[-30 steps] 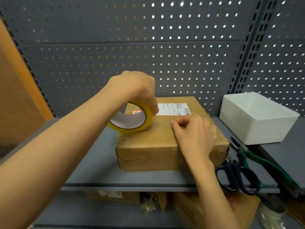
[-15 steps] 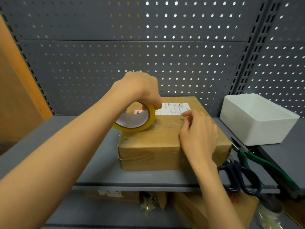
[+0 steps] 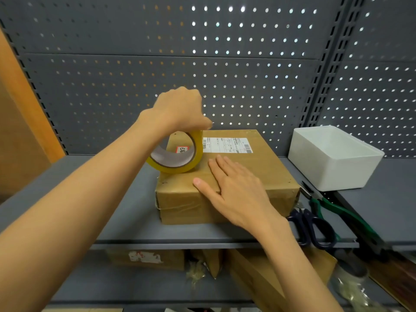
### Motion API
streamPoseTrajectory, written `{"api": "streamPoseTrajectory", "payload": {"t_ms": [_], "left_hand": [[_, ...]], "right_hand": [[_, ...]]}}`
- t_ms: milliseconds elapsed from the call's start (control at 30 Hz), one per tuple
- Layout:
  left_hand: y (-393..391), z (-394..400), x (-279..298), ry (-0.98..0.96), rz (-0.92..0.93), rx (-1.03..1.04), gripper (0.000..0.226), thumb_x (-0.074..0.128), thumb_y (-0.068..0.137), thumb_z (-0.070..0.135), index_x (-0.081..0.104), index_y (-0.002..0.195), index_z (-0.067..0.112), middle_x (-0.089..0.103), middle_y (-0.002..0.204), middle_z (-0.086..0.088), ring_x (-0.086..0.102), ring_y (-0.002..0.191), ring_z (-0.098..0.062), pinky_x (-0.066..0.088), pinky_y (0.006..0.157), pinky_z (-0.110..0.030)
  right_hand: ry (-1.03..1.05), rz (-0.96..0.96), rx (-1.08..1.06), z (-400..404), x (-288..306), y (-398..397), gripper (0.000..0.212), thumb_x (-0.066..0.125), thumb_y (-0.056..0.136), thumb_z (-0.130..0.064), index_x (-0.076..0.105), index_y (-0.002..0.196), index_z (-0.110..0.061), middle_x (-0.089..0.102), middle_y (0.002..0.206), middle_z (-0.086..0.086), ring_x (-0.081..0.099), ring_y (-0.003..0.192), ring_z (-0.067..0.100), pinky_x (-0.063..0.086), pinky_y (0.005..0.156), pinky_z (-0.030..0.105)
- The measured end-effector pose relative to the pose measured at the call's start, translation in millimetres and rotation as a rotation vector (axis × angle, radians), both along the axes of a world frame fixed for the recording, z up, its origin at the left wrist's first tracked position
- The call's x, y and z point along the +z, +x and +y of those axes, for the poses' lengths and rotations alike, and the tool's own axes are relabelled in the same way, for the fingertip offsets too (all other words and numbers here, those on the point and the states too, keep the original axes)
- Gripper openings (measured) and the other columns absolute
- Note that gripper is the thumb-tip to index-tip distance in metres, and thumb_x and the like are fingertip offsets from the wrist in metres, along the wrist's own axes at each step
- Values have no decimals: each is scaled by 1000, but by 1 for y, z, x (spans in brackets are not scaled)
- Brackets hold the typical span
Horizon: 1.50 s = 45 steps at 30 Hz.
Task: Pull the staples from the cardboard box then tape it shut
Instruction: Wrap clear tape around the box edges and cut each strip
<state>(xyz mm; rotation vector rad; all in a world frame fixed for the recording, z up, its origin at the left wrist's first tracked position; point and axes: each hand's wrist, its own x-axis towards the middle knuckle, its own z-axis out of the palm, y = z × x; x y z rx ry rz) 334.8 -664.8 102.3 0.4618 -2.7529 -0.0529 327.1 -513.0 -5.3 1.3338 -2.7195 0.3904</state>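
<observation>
Stage: taping appeared under way; no staples could be made out on the cardboard box (image 3: pixel 227 174), which sat on the grey shelf (image 3: pixel 126 224).
Remaining: judged most of the top seam untaped; strip not cut.
Left hand (image 3: pixel 180 109): clasped the yellow tape roll (image 3: pixel 175 154), its edge on the box top.
Right hand (image 3: pixel 236 190): flat, fingers straight, pressing the lid.

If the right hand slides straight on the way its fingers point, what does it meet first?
The right hand lies flat on the cardboard box, fingers pointing up-left. Sliding on, they would probably meet the yellow tape roll, gripped by the left hand; the gap's depth is unclear.
</observation>
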Motion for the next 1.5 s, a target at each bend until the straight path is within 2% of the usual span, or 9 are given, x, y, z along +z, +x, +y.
{"api": "streamPoseTrajectory", "payload": {"t_ms": [367,500,667,767,967,1133,1233,1333,1500], "left_hand": [[13,-5,-10,34,83,-21,42,57,80,46,70,90,8,65,84,-7,48,74,-24,31,58,-27],[11,3,-11,-24,63,-16,35,57,79,39,69,83,6,52,61,-2,49,68,-25,30,59,-27],[11,-1,-11,-5,70,-8,39,58,79,40,69,84,3,54,62,-3,44,57,-18,26,49,-22],[12,-6,-12,20,71,-11,41,57,79,42,69,88,4,61,72,-6,50,70,-25,29,54,-26],[11,-4,-11,32,46,-3,39,56,81,40,67,83,3,49,60,1,43,58,-16,30,65,-29],[10,0,-10,9,24,4,34,57,79,40,62,75,6,46,60,1,40,56,-16,25,50,-24],[11,-3,-9,19,10,-6,33,57,79,41,58,72,9,45,60,0,41,58,-18,26,50,-23],[12,-5,-8,30,6,-6,33,56,79,42,56,70,10,46,60,-1,39,55,-15,27,49,-23],[13,-3,-9,38,-4,-9,37,58,78,44,63,74,7,51,64,-3,46,63,-21,29,49,-23]], "right_hand": [[60,-75,-54,-10,2,8,79,13,86,-74,10,150,-28,3,159,7,-4,146,19,-2,118,38],[64,-92,-67,-12,4,10,78,13,85,-75,10,149,-31,0,158,8,-6,146,21,-2,118,41],[85,-86,-73,-12,2,11,72,12,86,-74,10,148,-37,-2,158,10,-7,146,22,-3,118,42],[78,-63,-83,-13,0,12,73,11,86,-73,9,149,-35,-1,158,10,-6,146,21,-3,118,41],[40,-30,-97,-13,-2,13,77,12,89,-69,12,151,-21,4,158,10,-2,146,20,-1,118,38],[-212,-93,-88,0,1,13,66,23,97,-54,31,145,-9,22,155,10,14,144,18,7,117,32],[-504,64,-241,30,-3,9,39,38,99,-32,52,128,-10,52,132,9,45,123,24,32,104,37],[-708,176,-515,69,-10,1,23,46,93,-13,60,110,-5,59,107,15,52,100,33,38,86,41],[-307,-31,-723,113,-20,-7,17,54,91,-15,59,99,-1,59,101,18,54,92,34,42,69,38]]}}
